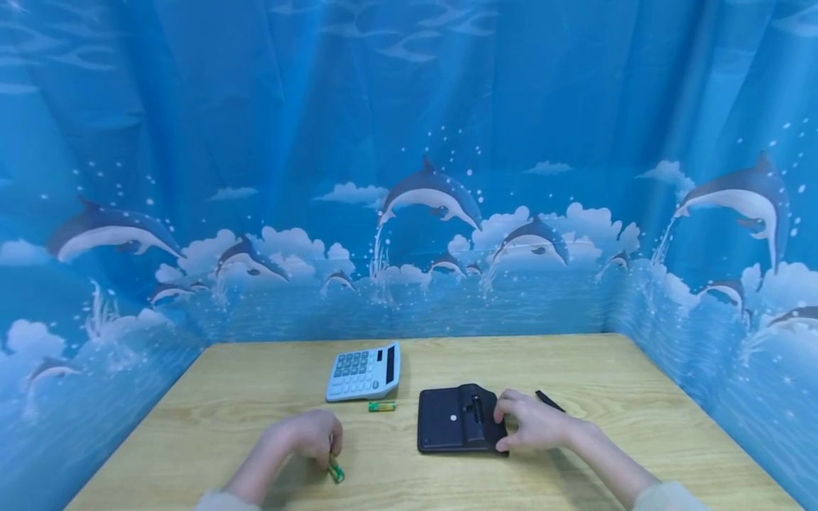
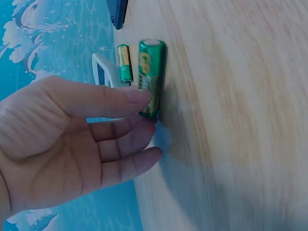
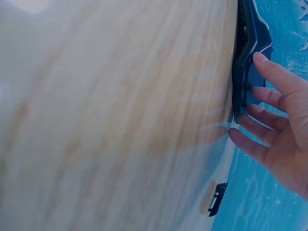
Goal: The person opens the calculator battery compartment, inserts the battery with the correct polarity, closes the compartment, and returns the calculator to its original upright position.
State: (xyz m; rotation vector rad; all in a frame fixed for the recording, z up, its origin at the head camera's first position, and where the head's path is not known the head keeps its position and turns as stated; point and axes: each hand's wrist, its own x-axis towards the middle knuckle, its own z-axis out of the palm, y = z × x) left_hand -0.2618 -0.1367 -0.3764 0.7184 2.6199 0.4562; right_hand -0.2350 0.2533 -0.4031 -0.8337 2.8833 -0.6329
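Note:
My left hand (image 1: 312,436) pinches a green and gold AA battery (image 2: 150,77) between thumb and fingertips, low over the wooden table. A black wedge-shaped device (image 1: 441,419), which looks like a calculator lying face down, sits right of centre. On its raised back a battery slot (image 1: 476,409) shows uncovered. My right hand (image 1: 533,422) holds the device at its right end, thumb toward the near corner and fingers farther back along the edge. A second green and gold battery (image 1: 382,407) lies on the table between the left hand and a light blue calculator (image 1: 361,372).
The light blue calculator is face up at the back, left of the black device. Beyond my right fingers lies a small, narrow black piece (image 1: 549,401). A blue dolphin-print curtain (image 1: 409,298) hangs behind and beside the wooden table (image 1: 255,376).

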